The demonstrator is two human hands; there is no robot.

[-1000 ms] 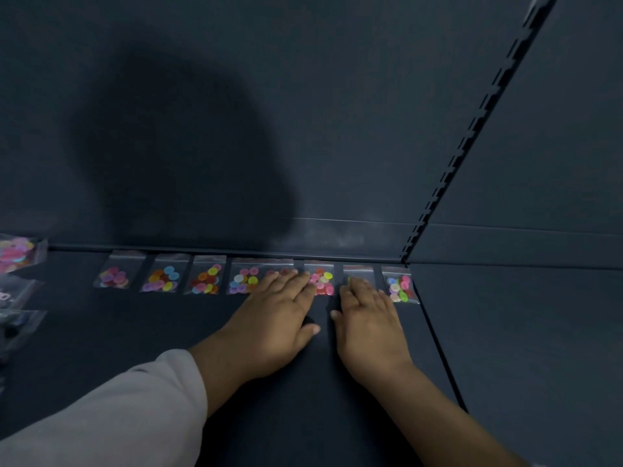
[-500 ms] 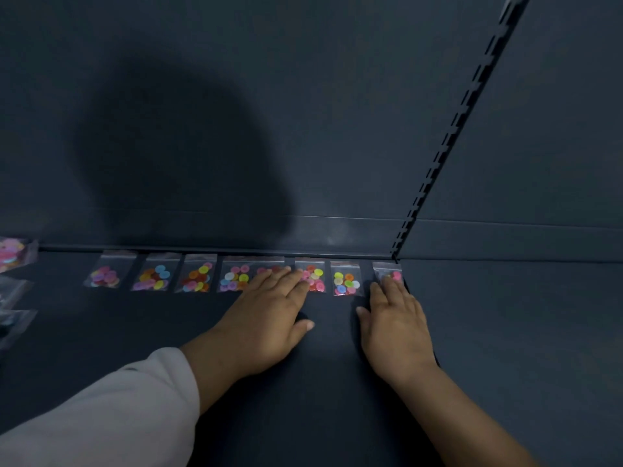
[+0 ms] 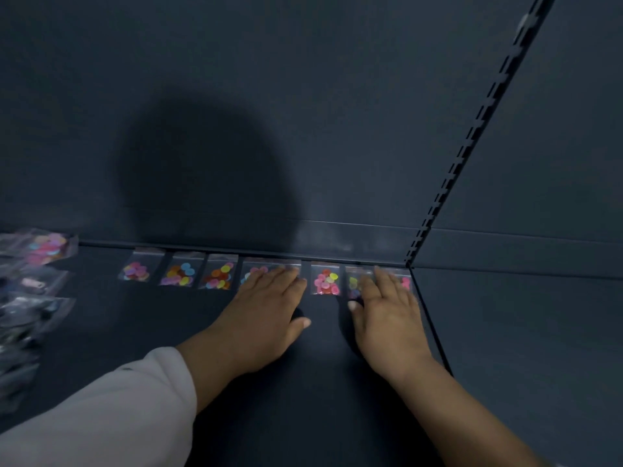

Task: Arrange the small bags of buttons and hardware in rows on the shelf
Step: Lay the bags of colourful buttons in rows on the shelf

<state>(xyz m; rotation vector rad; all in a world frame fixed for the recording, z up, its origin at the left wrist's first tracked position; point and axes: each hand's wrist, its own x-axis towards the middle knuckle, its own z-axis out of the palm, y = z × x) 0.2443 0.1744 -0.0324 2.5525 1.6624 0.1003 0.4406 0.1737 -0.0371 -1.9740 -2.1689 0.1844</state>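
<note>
A row of several small clear bags of coloured buttons lies along the back of the dark shelf (image 3: 303, 382). From the left come a pink-button bag (image 3: 136, 270), an orange-and-blue one (image 3: 180, 274) and a red-and-yellow one (image 3: 218, 277). My left hand (image 3: 266, 308) lies flat, its straight fingers pressing a bag (image 3: 256, 272) that they partly hide. A red-and-pink bag (image 3: 326, 281) lies bare between my hands. My right hand (image 3: 387, 308) rests flat with its fingers over the two rightmost bags (image 3: 353, 283), near the shelf's right edge.
A loose heap of clear bags (image 3: 37, 264) with buttons and dark hardware lies at the left edge of the shelf. The back wall (image 3: 303, 129) rises just behind the row. A slotted upright rail (image 3: 472, 136) runs up from the shelf's right back corner.
My right hand has shifted slightly left, now covering the second bag from the right as well as the end bag. My left hand still presses the same bag. The camera has moved closer.
</note>
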